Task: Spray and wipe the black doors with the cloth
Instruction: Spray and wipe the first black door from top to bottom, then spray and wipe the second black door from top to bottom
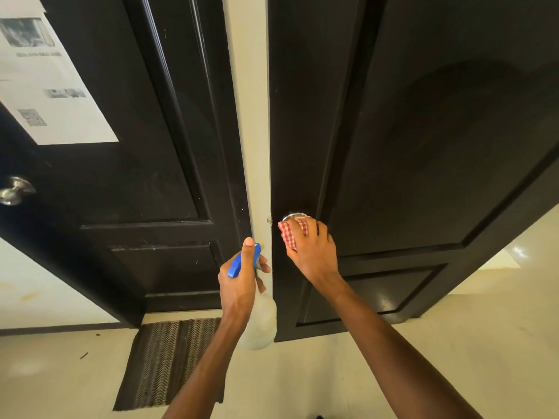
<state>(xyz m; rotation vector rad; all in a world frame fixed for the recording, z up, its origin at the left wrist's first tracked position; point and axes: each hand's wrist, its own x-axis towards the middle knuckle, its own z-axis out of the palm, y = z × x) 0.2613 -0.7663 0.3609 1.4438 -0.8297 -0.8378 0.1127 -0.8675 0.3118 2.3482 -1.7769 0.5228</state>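
Observation:
Two black panelled doors face me, the left door [130, 164] and the right door [423, 146], split by a pale wall strip [254, 116]. My right hand [311, 249] presses a red-and-white checked cloth [289, 234] over the right door's silver knob [293, 216], which is mostly covered. My left hand [239, 282] grips a spray bottle with a blue trigger head [239, 263] and a translucent body [260, 322], held upright in front of the wall strip, just left of the cloth.
A printed paper sheet [45, 86] is stuck on the left door above its silver knob [15, 190]. A dark woven doormat [169, 358] lies on the pale tiled floor [423, 343] below the left door.

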